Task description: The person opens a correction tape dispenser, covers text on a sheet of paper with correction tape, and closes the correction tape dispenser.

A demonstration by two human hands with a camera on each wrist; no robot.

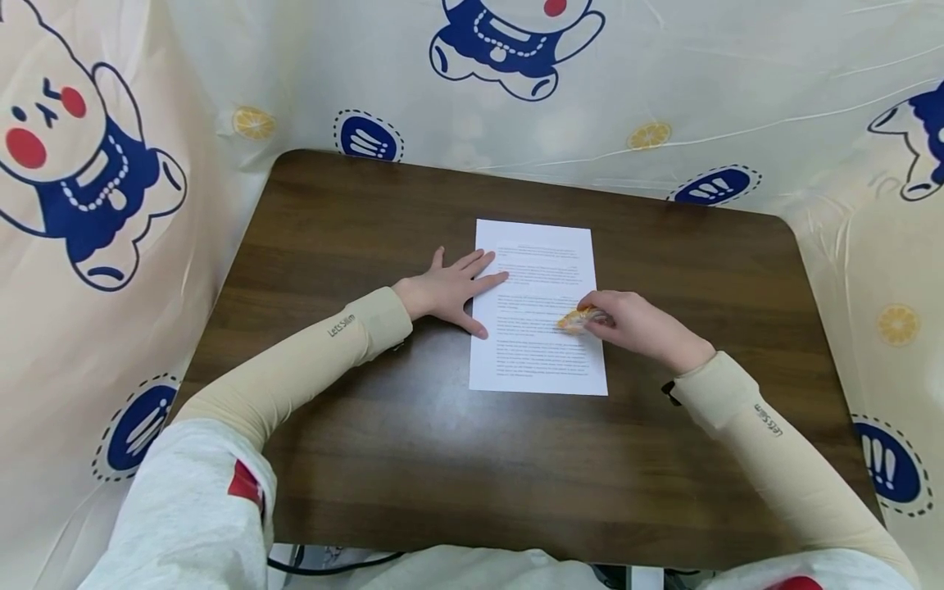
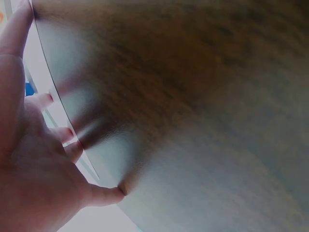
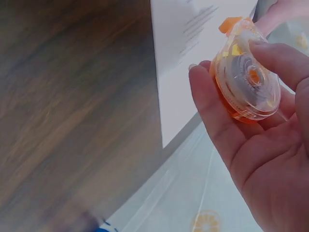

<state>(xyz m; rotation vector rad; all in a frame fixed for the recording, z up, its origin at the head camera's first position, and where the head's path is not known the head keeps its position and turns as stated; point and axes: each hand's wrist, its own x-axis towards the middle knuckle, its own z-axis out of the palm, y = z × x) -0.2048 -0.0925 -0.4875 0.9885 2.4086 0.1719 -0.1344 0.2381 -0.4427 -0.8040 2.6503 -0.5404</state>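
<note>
A white printed sheet of paper (image 1: 534, 299) lies on the dark wooden table, its lines of text appearing upside down in the head view. My left hand (image 1: 450, 292) rests with spread, straight fingers over the sheet's left edge; its palm is raised in the left wrist view. Over the right half of the text, my right hand (image 1: 633, 324) grips an orange and clear correction tape (image 1: 575, 319) between thumb and fingers. In the right wrist view the correction tape (image 3: 252, 79) shows its inner reel through the clear case, its orange tip directed toward the paper.
The brown table (image 1: 413, 492) extends around the sheet on every side. Behind and beside it hangs a pale curtain (image 1: 310, 74) with blue cartoon prints, touching the far edge. A black cable (image 1: 335, 567) runs below the near edge.
</note>
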